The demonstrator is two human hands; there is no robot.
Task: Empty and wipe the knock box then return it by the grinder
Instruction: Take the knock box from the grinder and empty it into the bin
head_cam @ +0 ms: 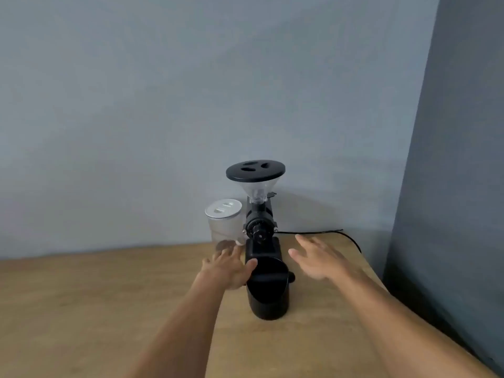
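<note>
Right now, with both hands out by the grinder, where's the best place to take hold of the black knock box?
Grip the knock box by its round side walls below the rim, one palm per side. It stands upright and open-topped before the grinder, so the back is blocked. The left hand already touches its left rim; the right hand hangs open, apart. The knob on its right probably ends the knock bar.

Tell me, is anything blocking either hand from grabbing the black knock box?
Nothing visible. The left hand already touches the knock box at its rim, and the open right hand hovers beside it over bare table. The grinder stands behind the box.
</note>
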